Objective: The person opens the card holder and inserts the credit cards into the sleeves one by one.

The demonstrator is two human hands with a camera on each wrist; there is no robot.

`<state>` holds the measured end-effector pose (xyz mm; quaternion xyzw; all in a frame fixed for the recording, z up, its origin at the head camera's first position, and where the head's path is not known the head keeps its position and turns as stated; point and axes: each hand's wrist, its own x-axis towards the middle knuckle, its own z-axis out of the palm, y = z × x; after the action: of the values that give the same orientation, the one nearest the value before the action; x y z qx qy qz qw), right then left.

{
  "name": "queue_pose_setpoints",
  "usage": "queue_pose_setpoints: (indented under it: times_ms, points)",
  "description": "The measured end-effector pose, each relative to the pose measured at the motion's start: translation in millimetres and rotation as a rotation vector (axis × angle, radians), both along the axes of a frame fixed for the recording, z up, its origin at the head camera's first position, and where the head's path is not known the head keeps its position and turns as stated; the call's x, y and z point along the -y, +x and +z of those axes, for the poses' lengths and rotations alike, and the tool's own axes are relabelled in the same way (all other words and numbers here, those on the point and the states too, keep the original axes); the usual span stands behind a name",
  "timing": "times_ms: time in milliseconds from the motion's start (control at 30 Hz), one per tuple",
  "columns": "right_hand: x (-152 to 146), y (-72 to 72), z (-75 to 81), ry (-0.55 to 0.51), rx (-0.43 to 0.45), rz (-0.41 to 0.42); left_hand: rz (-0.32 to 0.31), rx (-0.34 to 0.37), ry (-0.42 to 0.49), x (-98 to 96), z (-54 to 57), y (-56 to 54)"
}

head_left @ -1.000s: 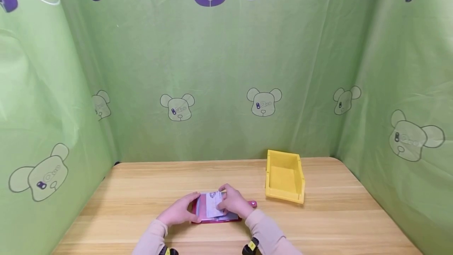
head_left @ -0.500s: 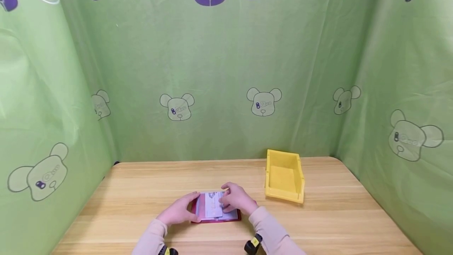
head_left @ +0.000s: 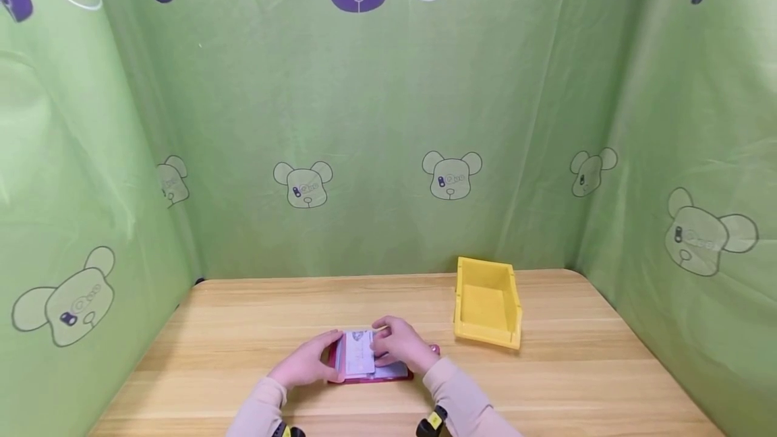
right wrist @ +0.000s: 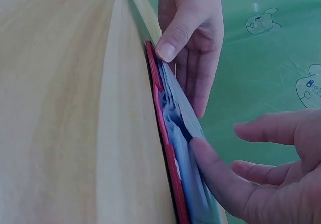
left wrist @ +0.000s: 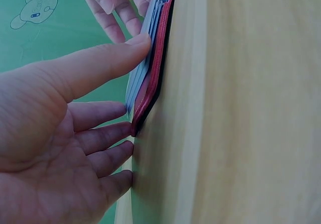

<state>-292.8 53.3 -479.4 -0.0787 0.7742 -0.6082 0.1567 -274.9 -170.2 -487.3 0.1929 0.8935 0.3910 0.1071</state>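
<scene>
A red-edged card holder with clear sleeves lies spread open on the table. A leaf with a pale printed card faces up on its left half. My left hand holds the holder's left end, thumb on the near edge of the stacked sleeves and fingertips by the cover's corner. My right hand reaches over the right half from the right. In the right wrist view one fingertip touches the sleeve edges, while the other fingers are spread apart above. Part of the right half is hidden beneath this hand.
A yellow plastic bin stands at the back right of the wooden table. The holder's pink strap end sticks out beyond my right hand. Green printed curtains enclose the table at the back and both sides.
The leaf with the pale card has shifted left and lies flatter over the left half. My right hand moved slightly right, then back left. My left hand stays in place.
</scene>
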Motion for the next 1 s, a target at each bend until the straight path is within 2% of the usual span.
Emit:
queue_pose_setpoints:
  times_ms: [367, 1000]
  points:
    - [4.3, 2.2, -3.1, -0.033, 0.012, -0.016, 0.000, -0.025, 0.003, -1.4, -2.7, 0.7]
    - [3.9, 2.4, -2.7, -0.051, 0.009, -0.007, 0.014, -0.017, -0.002, -2.1, -4.4, -0.1]
